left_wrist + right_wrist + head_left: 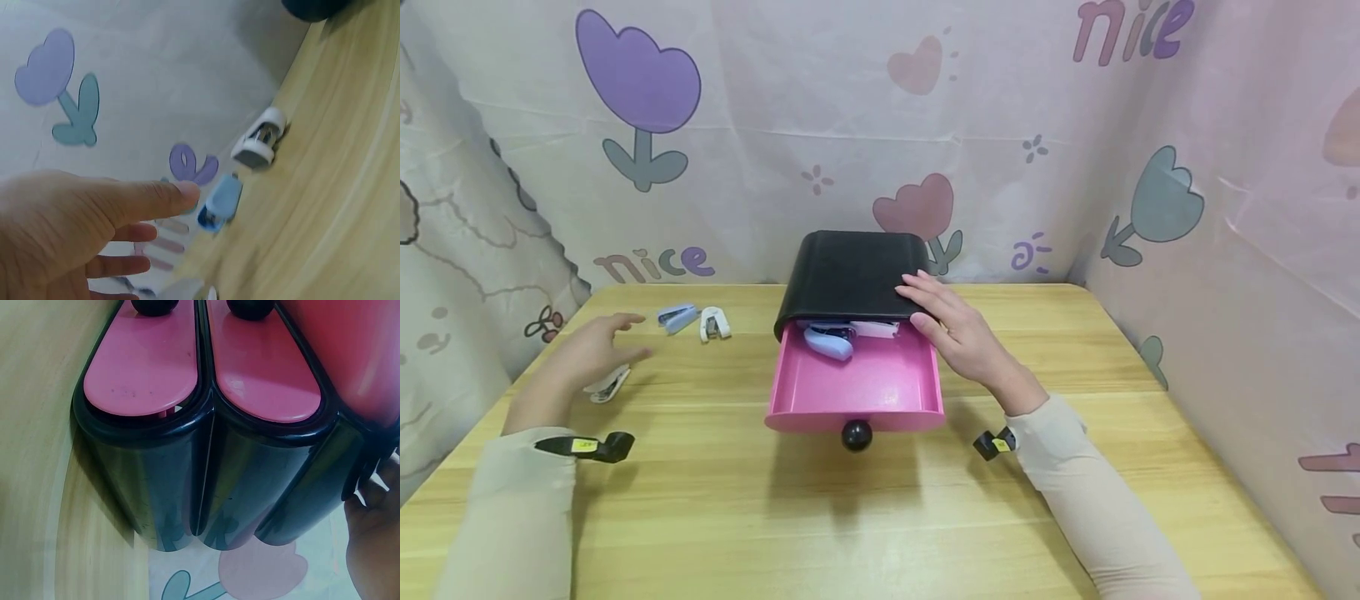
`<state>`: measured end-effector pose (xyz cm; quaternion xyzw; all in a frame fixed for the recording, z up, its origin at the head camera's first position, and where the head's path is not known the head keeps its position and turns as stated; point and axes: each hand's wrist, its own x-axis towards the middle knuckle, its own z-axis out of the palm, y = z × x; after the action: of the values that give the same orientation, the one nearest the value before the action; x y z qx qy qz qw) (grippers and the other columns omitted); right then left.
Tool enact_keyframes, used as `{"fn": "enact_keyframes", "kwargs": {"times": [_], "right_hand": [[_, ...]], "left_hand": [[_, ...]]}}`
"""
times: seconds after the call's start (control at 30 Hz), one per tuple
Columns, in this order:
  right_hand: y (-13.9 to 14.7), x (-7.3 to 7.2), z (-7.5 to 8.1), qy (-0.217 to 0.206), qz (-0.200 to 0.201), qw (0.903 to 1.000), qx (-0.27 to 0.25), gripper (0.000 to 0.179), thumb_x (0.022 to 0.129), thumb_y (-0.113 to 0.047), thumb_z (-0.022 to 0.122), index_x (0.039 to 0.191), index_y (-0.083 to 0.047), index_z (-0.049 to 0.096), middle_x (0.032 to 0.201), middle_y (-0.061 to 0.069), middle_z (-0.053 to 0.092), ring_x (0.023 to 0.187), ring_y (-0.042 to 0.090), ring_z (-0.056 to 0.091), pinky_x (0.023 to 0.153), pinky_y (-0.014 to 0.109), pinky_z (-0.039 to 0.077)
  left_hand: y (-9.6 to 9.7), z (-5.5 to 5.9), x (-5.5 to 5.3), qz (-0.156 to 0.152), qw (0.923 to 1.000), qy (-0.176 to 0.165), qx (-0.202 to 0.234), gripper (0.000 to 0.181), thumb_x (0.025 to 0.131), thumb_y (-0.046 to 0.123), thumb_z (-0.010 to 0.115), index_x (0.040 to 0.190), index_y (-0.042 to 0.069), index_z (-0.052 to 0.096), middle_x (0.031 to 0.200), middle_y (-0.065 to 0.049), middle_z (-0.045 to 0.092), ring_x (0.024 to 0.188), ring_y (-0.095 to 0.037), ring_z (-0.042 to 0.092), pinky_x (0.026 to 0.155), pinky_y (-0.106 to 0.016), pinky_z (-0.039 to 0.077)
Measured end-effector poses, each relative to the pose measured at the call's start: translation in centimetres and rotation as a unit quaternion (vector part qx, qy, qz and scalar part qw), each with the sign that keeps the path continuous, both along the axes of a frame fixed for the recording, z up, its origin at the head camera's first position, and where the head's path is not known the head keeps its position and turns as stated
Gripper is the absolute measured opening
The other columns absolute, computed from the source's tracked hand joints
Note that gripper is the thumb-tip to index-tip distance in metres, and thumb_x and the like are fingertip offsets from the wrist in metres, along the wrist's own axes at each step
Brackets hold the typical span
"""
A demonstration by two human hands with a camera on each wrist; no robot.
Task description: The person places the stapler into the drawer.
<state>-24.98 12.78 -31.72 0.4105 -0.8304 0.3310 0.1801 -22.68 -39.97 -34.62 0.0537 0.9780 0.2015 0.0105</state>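
Note:
My left hand [587, 354] hovers at the table's left side, thumb and fingers spread apart, holding nothing. Just below it lies a white mini stapler [608, 387], partly hidden by the hand. Beyond are a light blue stapler [678, 317] and a second white stapler [714, 323], also seen past the thumb in the left wrist view. My right hand [951, 325] rests on the right edge of the black drawer cabinet [857, 267], fingers extended over its top. Its pink top drawer [850, 387] is pulled out, with a blue stapler [829, 342] and a white one [876, 328] toward its back.
Two lower pink drawers [147, 362] with black knobs sit pushed in, seen in the right wrist view. A round black knob [857, 435] juts from the pulled-out drawer. A printed curtain [820, 100] hangs behind the wooden table [700, 517].

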Motion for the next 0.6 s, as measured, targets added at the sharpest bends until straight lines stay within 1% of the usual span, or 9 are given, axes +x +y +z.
{"fn": "enact_keyframes", "kwargs": {"times": [0.17,0.3,0.43,0.6], "right_hand": [[0.0,0.0,0.0,0.001,-0.001,1.0,0.0,0.045,0.103,-0.037,0.045,0.144,-0.018,0.051,0.153,-0.003,0.039,0.146,0.016,0.022,0.117,0.045,0.023],[0.0,0.1,0.0,0.001,0.0,1.0,-0.001,0.044,0.103,-0.035,0.046,0.144,-0.018,0.05,0.153,-0.003,0.039,0.146,0.015,0.022,0.117,0.045,0.023],[0.0,0.1,-0.1,0.003,0.0,1.0,-0.002,0.044,0.103,-0.033,0.046,0.144,-0.018,0.05,0.153,-0.004,0.039,0.146,0.014,0.022,0.117,0.044,0.022],[0.0,0.1,-0.1,0.003,-0.001,1.0,-0.002,0.044,0.104,-0.034,0.046,0.144,-0.018,0.05,0.153,-0.004,0.038,0.146,0.014,0.022,0.117,0.044,0.022]], "left_hand": [[-1.8,-1.0,0.3,0.004,0.9997,-0.023,-0.002,0.076,0.098,0.041,0.058,0.143,-0.012,0.029,0.135,-0.046,0.031,0.118,-0.063,0.037,0.096,-0.072,0.031],[-2.8,-1.6,0.4,0.004,0.9993,-0.033,-0.017,0.076,0.096,0.041,0.06,0.141,-0.013,0.031,0.133,-0.047,0.034,0.115,-0.063,0.04,0.094,-0.071,0.034],[-3.5,-1.9,0.7,-0.002,0.9987,-0.043,-0.027,0.078,0.094,0.041,0.064,0.14,-0.014,0.032,0.13,-0.047,0.038,0.113,-0.064,0.042,0.092,-0.07,0.035],[-4.0,-1.9,1.2,-0.004,0.9982,-0.057,-0.019,0.079,0.093,0.04,0.065,0.138,-0.017,0.032,0.125,-0.046,0.044,0.111,-0.063,0.044,0.089,-0.068,0.038]]}}
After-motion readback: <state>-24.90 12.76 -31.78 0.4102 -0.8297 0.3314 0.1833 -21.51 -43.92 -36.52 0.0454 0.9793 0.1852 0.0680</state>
